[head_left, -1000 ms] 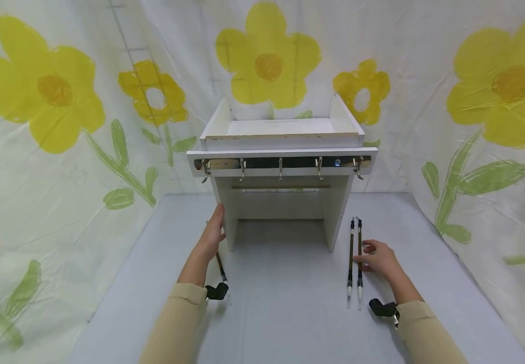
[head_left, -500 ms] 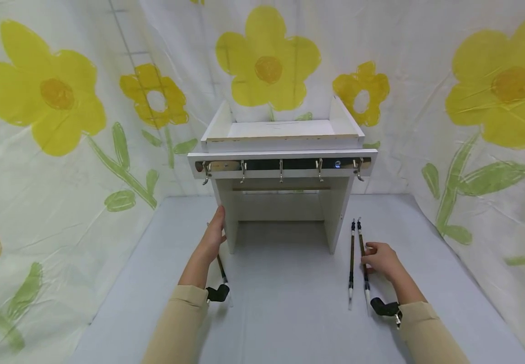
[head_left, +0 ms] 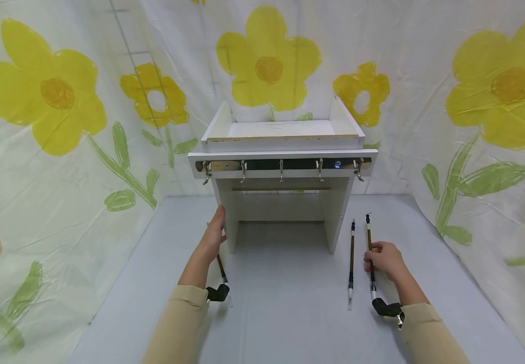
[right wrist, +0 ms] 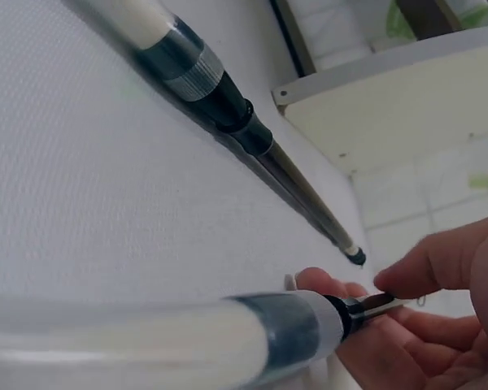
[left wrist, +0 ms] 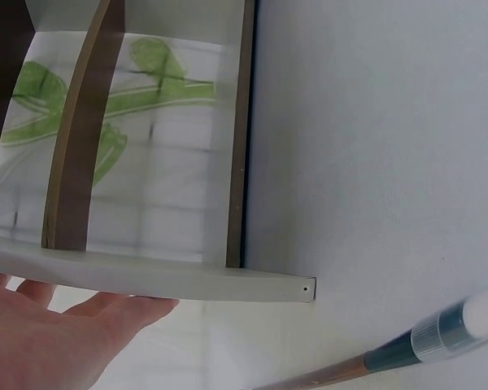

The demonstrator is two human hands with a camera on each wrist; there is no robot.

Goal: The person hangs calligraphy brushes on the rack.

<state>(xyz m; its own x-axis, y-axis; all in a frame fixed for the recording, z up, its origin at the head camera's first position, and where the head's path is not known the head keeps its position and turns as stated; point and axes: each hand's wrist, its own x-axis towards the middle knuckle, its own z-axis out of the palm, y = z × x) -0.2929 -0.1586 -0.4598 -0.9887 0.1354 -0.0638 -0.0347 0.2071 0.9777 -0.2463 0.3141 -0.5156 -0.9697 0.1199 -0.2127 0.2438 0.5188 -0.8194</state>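
Note:
My right hand [head_left: 385,259] pinches the handle of a calligraphy brush [head_left: 369,235], whose hanging loop points away from me. In the right wrist view its capped pale tip [right wrist: 146,341] fills the lower left. A second calligraphy brush [head_left: 351,258] lies on the table to its left. My left hand [head_left: 210,240] rests with its fingers against the left side panel of a white shelf rack [head_left: 282,157] with a row of metal hooks. Partly hidden by that hand and wrist, another calligraphy brush [head_left: 221,268] lies left of the rack; its white tip end shows in the left wrist view.
The rack stands at the back middle of the pale table [head_left: 285,313], with an open upper tray [head_left: 282,127] and a hollow lower space. A white curtain [head_left: 80,172] with yellow flowers hangs behind and at both sides.
My right hand has taken hold of the right-hand brush and shifted it rightward, apart from its neighbour. The left hand has stayed against the rack.

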